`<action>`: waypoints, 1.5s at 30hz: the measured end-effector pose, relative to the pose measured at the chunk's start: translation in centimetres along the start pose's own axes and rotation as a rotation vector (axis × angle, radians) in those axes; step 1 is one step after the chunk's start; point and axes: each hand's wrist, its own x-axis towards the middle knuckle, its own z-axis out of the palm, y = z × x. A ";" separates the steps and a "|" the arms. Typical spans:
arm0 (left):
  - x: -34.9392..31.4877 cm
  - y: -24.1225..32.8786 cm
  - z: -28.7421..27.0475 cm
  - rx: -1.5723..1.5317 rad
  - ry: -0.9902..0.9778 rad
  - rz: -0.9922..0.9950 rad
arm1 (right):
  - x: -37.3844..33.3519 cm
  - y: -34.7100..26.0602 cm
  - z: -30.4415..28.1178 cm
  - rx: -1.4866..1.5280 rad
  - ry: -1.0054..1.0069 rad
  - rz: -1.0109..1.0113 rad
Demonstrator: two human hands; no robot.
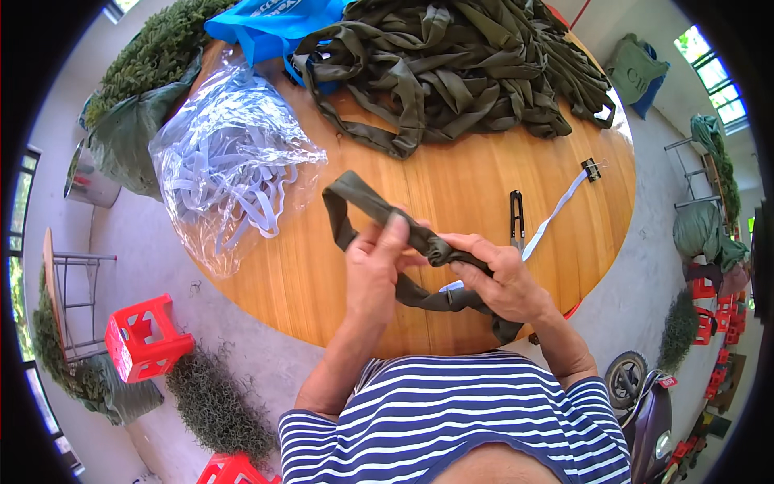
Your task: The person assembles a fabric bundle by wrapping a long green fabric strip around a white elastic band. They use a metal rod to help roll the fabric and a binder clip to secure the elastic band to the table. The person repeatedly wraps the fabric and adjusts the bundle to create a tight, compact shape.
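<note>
Between my hands is a loop of dark olive fabric strip [363,196], bunched into gathers near its middle. My left hand [373,264] pinches it with thumb and fingers, and one end of the loop stands up beyond that hand. My right hand [506,278] grips the gathered part from the other side. Lower down, the strip hangs near the table edge. A white elastic band [556,214] runs from a black binder clip [592,170] toward my right hand; a short white piece [451,286] shows below my hands. Black thread snips [517,211] lie just beyond my right hand.
A large heap of olive strips [459,73] covers the far side of the round wooden table [451,177]. At the left, a clear plastic bag [234,161] holds white elastic bands, with a blue bag [270,28] behind it. Red stools [149,339] and artificial greenery [218,403] stand on the floor.
</note>
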 end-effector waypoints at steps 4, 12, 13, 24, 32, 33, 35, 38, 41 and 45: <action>1.0 1.1 -0.9 -0.108 0.042 0.140 | -0.5 -1.0 -0.7 0.035 -0.061 0.075; -0.6 -2.8 1.2 -0.168 -0.033 -0.069 | -0.2 -1.0 0.2 0.112 0.058 0.218; -0.8 -2.7 1.2 -0.151 -0.045 -0.070 | -0.1 -1.1 0.4 0.060 0.074 0.138; -0.2 4.1 -2.8 -0.345 -0.083 -0.005 | -1.4 -1.2 -1.8 -0.259 -0.124 -0.038; -0.2 1.7 -1.8 -0.117 -0.042 0.056 | -1.2 -1.3 -0.9 -0.267 -0.107 -0.039; -0.5 0.7 -1.3 -0.112 -0.055 0.025 | -1.1 -0.9 -0.4 -0.263 -0.077 -0.040; -1.3 -1.1 -0.3 -0.095 -0.079 -0.035 | -0.9 -0.4 0.1 -0.217 -0.032 -0.010; -1.4 -1.3 -0.4 -0.108 -0.118 -0.064 | -0.7 -0.6 0.3 -0.123 -0.022 0.117; -1.5 -2.2 -1.1 0.012 -0.158 -0.045 | -0.5 -1.3 0.2 -0.110 -0.054 0.170; -1.7 -0.2 -1.2 -0.196 -0.223 -0.220 | -0.4 -0.4 0.0 -0.149 -0.031 -0.083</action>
